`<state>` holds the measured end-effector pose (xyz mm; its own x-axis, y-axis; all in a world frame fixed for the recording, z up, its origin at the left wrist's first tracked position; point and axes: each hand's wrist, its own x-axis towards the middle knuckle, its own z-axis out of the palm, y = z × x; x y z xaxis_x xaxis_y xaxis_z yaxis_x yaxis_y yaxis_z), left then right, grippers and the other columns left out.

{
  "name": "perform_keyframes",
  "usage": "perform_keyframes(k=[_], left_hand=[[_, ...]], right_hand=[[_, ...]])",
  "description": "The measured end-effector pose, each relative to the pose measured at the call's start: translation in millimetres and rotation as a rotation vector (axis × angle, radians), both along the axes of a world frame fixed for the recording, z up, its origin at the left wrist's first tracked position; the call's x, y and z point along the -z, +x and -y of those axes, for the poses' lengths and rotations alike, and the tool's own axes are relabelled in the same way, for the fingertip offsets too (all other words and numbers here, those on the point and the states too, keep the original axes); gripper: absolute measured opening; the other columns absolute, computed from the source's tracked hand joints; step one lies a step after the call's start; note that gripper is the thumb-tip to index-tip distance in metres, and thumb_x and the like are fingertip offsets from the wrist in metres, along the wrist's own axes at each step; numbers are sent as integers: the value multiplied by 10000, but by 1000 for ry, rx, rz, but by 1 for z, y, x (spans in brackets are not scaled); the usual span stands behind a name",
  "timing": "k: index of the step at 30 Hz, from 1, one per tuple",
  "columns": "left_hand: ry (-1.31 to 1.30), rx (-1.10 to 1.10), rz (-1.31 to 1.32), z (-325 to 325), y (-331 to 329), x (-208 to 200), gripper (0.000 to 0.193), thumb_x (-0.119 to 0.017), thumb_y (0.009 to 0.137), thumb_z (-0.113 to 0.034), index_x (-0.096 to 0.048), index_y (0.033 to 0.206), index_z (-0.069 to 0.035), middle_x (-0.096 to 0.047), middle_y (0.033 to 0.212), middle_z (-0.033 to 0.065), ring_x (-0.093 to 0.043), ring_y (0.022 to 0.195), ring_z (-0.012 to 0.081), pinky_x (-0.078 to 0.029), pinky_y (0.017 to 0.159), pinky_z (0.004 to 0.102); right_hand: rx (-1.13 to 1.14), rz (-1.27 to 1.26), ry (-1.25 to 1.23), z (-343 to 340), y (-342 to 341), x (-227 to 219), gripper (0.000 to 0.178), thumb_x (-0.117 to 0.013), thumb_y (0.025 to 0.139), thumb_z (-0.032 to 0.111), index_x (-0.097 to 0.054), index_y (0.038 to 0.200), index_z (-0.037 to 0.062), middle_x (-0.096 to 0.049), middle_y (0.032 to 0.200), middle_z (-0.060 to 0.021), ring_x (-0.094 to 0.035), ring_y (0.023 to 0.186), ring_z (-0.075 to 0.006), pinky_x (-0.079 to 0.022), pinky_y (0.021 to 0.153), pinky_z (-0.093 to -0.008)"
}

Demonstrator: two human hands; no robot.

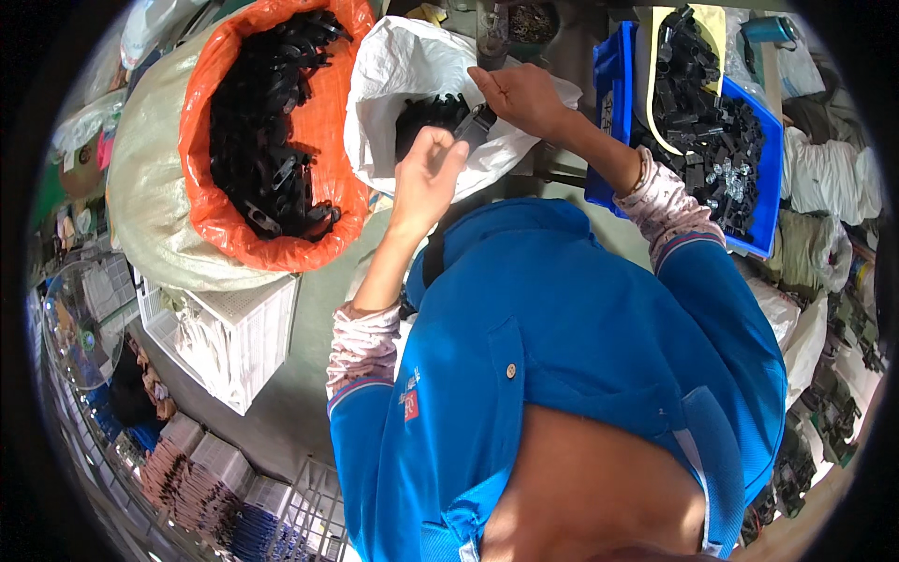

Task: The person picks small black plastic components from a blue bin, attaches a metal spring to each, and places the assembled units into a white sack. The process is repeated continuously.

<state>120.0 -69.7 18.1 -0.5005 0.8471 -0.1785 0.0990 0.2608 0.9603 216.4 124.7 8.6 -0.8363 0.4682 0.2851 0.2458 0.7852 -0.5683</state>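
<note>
My left hand (429, 173) is closed, thumb and fingers pinching a black plastic part (475, 122) with a greyish, shiny face. At the far end of that part is my right hand (526, 98), its fingers bent and pressed together against it; some fingertips are hidden. Both hands are over the mouth of a white woven sack (384, 84), with more black parts (421, 117) lying inside. To the left, a big sack with an orange lining (314, 239) holds a heap of similar black pieces (262, 140).
On the right stands a blue bin (770, 178) of small black parts, with a clear bag of bits (726, 178) on top and a yellow-edged container (660, 131) in it. A white plastic crate (253, 328) sits below the orange-lined sack. Stacked goods (197, 468) line the lower left.
</note>
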Motion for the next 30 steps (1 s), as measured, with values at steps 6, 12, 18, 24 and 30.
perform_keyframes(k=[6, 12, 18, 24, 30], left_hand=[[65, -94, 278, -3, 3, 2, 119, -622, 949, -187, -558, 947, -87, -628, 730, -14, -495, 590, 22, -393, 505, 198], [-32, -184, -42, -15, -38, 5, 382, -663, 908, -235, -533, 1218, -55, -678, 882, 113, -577, 645, 165, -490, 612, 302], [-29, -245, -316, -13, -58, -10, 607, -680, 869, -174, -407, 1407, -107, -614, 1245, 220, -628, 1112, 340, -514, 900, 389], [-412, -362, -834, 80, -189, 48, 438, -665, 829, -129, -526, 1243, -96, -692, 1058, 159, -654, 983, 362, -539, 808, 429], [-883, 23, -1258, 101, -231, 82, 383, -733, 781, -172, -583, 1129, -112, -654, 1054, 83, -560, 1075, 312, -541, 830, 403]], right_hand=[[-1, 235, -205, -10, -6, -8, 491, -451, 988, 428, -676, 743, 67, -648, 682, -168, -633, 669, -381, -495, 654, -479], [366, 64, 101, -98, 7, 26, 296, -548, 906, 314, -716, 1052, 120, -699, 984, -159, -669, 899, -385, -534, 806, -476], [355, 380, 231, -132, -35, 61, 223, -576, 858, 246, -673, 978, 85, -682, 939, -226, -654, 915, -425, -531, 795, -494], [350, 562, 178, -150, -28, 93, 206, -595, 831, 209, -629, 971, 62, -683, 880, -243, -656, 881, -455, -521, 783, -532], [295, 151, 354, -176, -7, 136, 310, -621, 781, 146, -604, 1082, 73, -648, 985, -264, -617, 908, -466, -496, 762, -544]])
